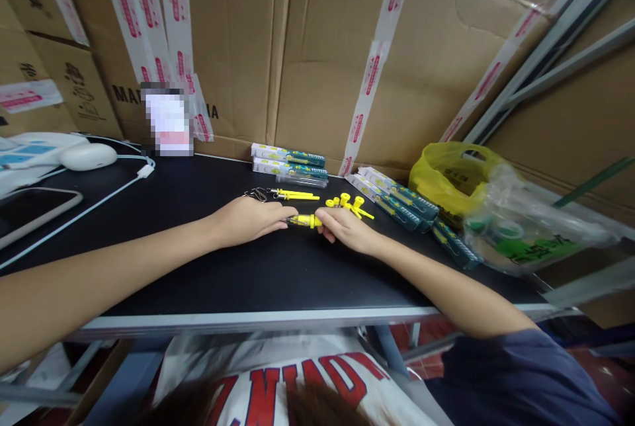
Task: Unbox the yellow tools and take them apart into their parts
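Note:
Between my hands, low over the black table, is a slim pen-shaped tool [301, 220] with a yellow collar and a see-through section. My left hand [248, 219] pinches its darker left end. The fingers of my right hand [344, 227] close around its yellow right end, part of which they hide. Just beyond my left hand lie yellow sticks [300, 195] with metal ends, beside some dark wire clips or hooks [255, 194]. Several small yellow caps and pieces [346, 200] lie behind my right hand.
Slim printed boxes [289, 167] are stacked at the back, with clear tubes [301, 180] before them. More boxes [391, 198] lie to the right, near a yellow bag [441, 178] and a clear bag [526, 227]. A phone [37, 211] and white cable [94, 208] are left.

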Demonstrator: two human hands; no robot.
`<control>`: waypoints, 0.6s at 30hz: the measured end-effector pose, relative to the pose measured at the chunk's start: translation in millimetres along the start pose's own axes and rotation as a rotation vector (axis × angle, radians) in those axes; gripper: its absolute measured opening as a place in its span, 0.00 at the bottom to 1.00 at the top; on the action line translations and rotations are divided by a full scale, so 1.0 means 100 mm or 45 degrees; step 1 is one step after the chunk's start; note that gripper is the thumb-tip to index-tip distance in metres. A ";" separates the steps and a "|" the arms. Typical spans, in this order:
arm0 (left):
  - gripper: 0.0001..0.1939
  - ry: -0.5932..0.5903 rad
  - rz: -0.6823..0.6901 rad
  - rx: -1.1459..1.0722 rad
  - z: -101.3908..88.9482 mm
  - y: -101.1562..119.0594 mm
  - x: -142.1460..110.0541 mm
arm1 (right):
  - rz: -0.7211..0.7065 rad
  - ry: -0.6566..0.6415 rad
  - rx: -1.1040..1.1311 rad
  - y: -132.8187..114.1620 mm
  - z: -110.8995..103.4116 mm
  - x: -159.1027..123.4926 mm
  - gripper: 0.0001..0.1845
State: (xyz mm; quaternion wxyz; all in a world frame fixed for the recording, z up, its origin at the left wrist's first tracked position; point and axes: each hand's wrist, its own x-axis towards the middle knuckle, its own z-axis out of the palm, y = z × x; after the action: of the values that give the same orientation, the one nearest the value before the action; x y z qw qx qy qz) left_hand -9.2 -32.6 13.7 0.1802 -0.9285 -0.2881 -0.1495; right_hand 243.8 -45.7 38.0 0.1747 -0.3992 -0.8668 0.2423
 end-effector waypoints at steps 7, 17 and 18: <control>0.18 0.014 -0.020 -0.057 0.04 -0.03 -0.01 | -0.019 0.048 0.237 0.02 0.03 0.01 0.19; 0.18 -0.023 -0.007 -0.054 0.01 -0.03 -0.01 | -0.329 0.103 -0.478 0.03 -0.09 -0.02 0.04; 0.18 -0.021 -0.007 -0.063 0.01 -0.03 -0.01 | -0.345 0.110 -0.543 0.03 -0.09 -0.03 0.04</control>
State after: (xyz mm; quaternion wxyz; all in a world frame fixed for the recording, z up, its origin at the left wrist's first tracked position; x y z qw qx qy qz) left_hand -11.0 -30.6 13.3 0.1542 -0.9331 -0.2884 -0.1496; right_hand 251.3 -44.0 43.3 0.1543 -0.3172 -0.9357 0.0112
